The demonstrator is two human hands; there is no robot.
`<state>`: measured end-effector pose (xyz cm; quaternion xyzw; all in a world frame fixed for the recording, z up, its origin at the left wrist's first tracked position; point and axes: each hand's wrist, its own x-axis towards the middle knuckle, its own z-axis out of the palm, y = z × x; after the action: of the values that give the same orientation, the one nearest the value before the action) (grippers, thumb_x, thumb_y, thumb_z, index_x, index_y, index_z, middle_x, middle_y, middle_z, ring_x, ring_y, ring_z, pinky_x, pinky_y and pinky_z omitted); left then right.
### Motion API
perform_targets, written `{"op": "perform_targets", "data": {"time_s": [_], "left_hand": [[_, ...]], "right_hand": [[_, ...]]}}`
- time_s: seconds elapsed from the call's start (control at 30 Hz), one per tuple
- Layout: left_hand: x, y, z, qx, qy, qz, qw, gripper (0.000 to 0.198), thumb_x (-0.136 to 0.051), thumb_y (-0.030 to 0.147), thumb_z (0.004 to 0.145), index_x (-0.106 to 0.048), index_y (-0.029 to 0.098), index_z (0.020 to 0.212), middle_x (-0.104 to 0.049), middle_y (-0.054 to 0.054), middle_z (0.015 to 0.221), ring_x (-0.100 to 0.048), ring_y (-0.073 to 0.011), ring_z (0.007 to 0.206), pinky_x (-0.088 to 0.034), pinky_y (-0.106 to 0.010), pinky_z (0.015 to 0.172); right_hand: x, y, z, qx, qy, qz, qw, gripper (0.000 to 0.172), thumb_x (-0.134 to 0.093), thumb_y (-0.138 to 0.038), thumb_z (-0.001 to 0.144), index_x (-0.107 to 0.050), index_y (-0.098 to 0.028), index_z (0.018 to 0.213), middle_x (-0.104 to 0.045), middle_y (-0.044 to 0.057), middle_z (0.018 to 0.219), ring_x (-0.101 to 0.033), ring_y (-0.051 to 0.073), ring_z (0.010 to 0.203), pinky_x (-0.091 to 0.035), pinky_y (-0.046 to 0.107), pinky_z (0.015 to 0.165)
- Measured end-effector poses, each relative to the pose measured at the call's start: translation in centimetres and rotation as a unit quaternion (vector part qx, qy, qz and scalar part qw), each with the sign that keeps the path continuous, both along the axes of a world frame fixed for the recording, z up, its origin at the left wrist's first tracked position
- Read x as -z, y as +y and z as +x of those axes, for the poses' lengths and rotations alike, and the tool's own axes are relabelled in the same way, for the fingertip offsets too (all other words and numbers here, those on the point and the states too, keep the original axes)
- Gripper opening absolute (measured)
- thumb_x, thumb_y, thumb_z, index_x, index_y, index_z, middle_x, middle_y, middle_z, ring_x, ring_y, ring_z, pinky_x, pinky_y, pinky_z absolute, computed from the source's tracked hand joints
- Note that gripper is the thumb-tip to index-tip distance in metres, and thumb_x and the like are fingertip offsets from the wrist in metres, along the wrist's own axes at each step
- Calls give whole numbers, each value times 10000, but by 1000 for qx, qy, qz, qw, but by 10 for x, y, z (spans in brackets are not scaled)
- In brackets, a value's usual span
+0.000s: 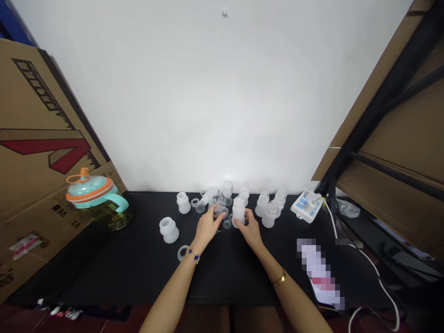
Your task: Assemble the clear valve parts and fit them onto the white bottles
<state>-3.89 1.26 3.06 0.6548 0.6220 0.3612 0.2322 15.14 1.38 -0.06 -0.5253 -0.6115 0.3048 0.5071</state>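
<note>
Clear cap [221, 211] pinched in left hand [207, 225], fingers partly curled; frosted bottle [238, 212] held upright in half-curled right hand [250, 230], toward back edge of black table surface [132, 273].

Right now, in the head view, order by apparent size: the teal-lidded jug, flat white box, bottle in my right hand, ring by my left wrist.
Largest: jug
Then white box
Then bottle
Smallest: ring
</note>
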Motion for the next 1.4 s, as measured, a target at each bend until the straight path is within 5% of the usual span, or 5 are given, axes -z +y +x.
{"op": "perform_targets", "data": {"time_s": [0.23, 0.63, 1.13, 1.4], "left_hand": [[2, 6, -5, -10, -178, 54, 983, 422, -653, 463, 877, -604, 218, 1218, -736, -87, 1185, -739, -224, 949, -562, -333, 857], [-4, 8, -5, -20, -381, 14, 924, 598, -721, 557, 769, -603, 141, 1181, -732, -135, 1087, -729, -205, 790, -558, -242, 569], [-6, 9, -9, -37, -454, 9, 890, 540, -750, 584, 748, -659, 147, 1054, -691, -79, 1005, -693, -126, 678, -546, -184, 519], [-7, 9, -10, -71, -473, 11, 878, 591, -714, 505, 830, -611, 165, 1302, -682, -102, 1111, -703, -113, 663, -554, -186, 508]], "right_hand": [[-2, -1, 0, -8, 0, -11, 1000, 383, -672, -409, 781, -579, -226, 1105, -717, 54, 1057, -646, 235, 841, -506, 347, 768], [-1, -1, 0, -1, 3, 13, 1000, 437, -666, -458, 803, -649, -200, 1155, -720, 68, 1061, -656, 262, 905, -517, 347, 771], [-9, -6, 0, -4, -3, 35, 999, 381, -688, -430, 792, -676, -187, 1086, -713, 64, 1032, -634, 234, 832, -492, 308, 691], [-5, -5, 3, -12, 38, 34, 999, 329, -692, -411, 795, -607, -205, 1038, -658, 29, 942, -587, 189, 758, -468, 277, 643]]}}
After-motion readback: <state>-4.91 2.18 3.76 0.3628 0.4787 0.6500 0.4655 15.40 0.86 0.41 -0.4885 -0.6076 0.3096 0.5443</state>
